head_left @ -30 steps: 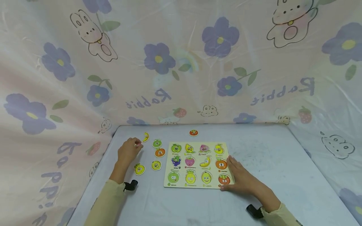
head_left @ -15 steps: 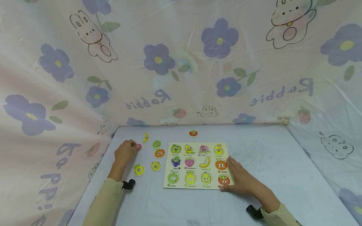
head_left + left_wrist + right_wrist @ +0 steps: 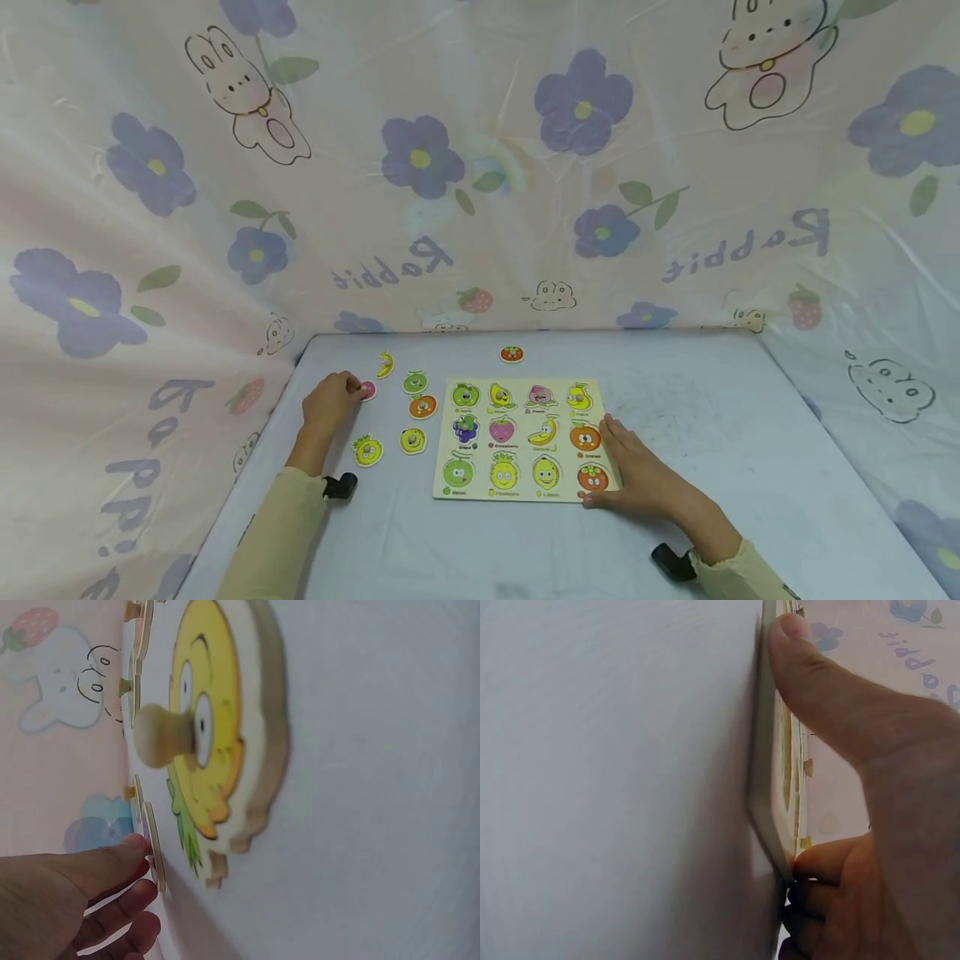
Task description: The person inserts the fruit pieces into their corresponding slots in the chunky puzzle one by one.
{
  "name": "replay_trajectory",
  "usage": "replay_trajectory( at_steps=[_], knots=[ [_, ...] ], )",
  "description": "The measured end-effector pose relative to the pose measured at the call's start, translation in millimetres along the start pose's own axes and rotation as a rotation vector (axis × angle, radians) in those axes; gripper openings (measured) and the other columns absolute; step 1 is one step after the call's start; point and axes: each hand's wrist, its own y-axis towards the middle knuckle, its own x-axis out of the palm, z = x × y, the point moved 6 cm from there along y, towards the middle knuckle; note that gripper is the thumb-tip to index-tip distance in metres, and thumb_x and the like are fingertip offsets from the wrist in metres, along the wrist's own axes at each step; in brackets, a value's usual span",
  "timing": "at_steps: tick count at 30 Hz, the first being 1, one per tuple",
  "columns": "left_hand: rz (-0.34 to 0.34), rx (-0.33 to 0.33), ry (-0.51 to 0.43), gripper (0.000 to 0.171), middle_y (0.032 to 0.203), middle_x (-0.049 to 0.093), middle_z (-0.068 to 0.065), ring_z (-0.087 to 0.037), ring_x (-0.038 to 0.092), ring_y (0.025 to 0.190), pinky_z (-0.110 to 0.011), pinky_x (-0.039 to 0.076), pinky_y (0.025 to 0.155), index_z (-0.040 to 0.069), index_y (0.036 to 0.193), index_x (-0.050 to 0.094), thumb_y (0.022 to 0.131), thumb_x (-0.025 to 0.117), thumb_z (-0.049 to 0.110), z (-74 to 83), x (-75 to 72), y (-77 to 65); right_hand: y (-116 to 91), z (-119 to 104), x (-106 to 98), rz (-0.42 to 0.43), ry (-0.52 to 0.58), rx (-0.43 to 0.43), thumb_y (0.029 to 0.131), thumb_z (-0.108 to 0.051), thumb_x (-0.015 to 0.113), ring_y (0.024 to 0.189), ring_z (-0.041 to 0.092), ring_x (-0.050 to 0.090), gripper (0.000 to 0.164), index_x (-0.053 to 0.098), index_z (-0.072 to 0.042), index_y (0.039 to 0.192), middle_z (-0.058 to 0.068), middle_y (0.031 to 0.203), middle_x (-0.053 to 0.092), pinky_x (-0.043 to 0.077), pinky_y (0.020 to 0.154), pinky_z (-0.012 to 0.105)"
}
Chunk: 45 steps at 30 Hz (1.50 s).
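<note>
My left hand (image 3: 327, 410) pinches a pink fruit puzzle piece (image 3: 367, 390) low at the table's left side. In the left wrist view the piece (image 3: 156, 851) stands edge-on at the thumb and fingertips, its knob hidden by them. A pineapple piece (image 3: 225, 697) with a round wooden knob fills the foreground there. On the right, my right hand (image 3: 641, 471) rests against the fruit puzzle board (image 3: 482, 475), fingers along its right edge and thumb at the near corner. The right wrist view shows the thumb (image 3: 810, 667) lying over the board's edge (image 3: 763, 750).
Around the left hand lie loose knobbed pieces: a banana (image 3: 386, 365), a green melon (image 3: 415, 382), an orange (image 3: 423, 407) and a yellow lemon (image 3: 412, 441). A red fruit piece (image 3: 512, 355) lies behind the board. A printed curtain (image 3: 480, 208) stands behind the white table (image 3: 750, 433).
The left hand has drawn slightly left and toward me, away from the banana, and the pink piece shows more. The right hand and the board stay in place.
</note>
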Motion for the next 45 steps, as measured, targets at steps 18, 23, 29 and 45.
replay_trajectory(
  at_steps=[18,23,29,45],
  knots=[
    [0.025,0.038,0.025,0.018,0.098,0.071,-0.012,-0.027,0.066,0.088,-0.048,0.054,0.077,0.002,0.108,0.072,0.103,0.075,0.020,11.6,3.1,4.6,0.5,-1.4,0.1,0.008,0.004,-0.011,0.074,-0.072,0.088,0.159,0.051,0.022,0.140,0.023,0.012,0.164,0.030,0.173,0.020,0.029,0.123,0.066],
    [0.027,0.058,0.008,0.018,0.098,0.070,-0.011,-0.027,0.065,0.088,-0.047,0.054,0.077,0.002,0.110,0.073,0.102,0.075,0.018,20.5,1.9,2.1,0.5,-0.7,0.5,0.008,-0.001,-0.010,0.074,-0.073,0.088,0.159,0.051,0.022,0.140,0.023,0.012,0.164,0.030,0.173,0.020,0.030,0.123,0.065],
    [0.021,0.089,-0.017,0.019,0.103,0.072,-0.009,-0.026,0.066,0.091,-0.046,0.055,0.080,0.005,0.113,0.074,0.103,0.076,0.022,35.4,1.8,-1.1,0.7,0.3,1.0,0.009,-0.001,-0.006,0.073,-0.073,0.088,0.159,0.051,0.022,0.140,0.023,0.011,0.164,0.030,0.173,0.020,0.031,0.122,0.066],
    [0.027,0.237,-0.023,0.020,0.104,0.074,-0.002,-0.015,0.058,0.075,-0.033,0.048,0.065,0.012,0.112,0.075,0.099,0.081,0.027,86.8,-0.4,-17.6,-0.7,-1.1,-1.1,0.008,0.004,-0.004,0.074,-0.072,0.088,0.159,0.051,0.022,0.139,0.023,0.011,0.164,0.030,0.174,0.019,0.030,0.122,0.066]
  ],
)
